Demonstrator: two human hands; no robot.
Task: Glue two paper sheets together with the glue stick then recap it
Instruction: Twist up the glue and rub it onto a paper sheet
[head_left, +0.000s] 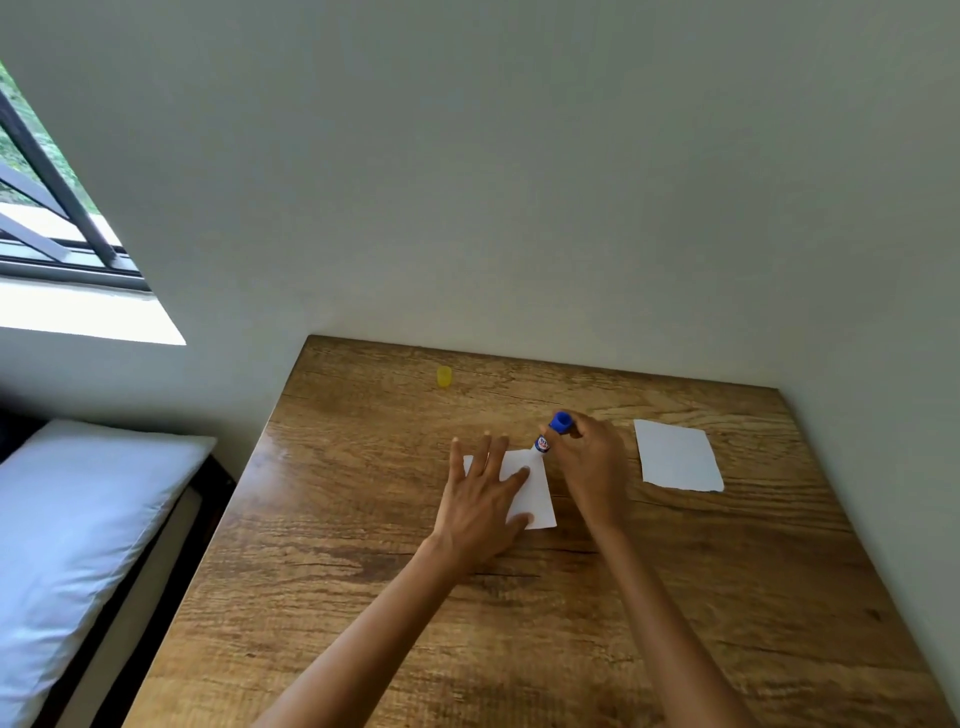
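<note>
A small white paper sheet (535, 493) lies in the middle of the wooden table (363, 597). My left hand (480, 493) presses flat on its left part with fingers spread. My right hand (592, 462) grips the uncapped glue stick (550, 434), blue at its top end, tilted with its lower tip touching the far edge of that sheet. A second white sheet (678, 455) lies apart to the right. The yellow cap (444, 376) stands near the table's far left corner.
A grey-white wall runs behind and to the right of the table. Left of the table is a bed with a pale pillow (78, 519). A window (47, 208) is at the upper left.
</note>
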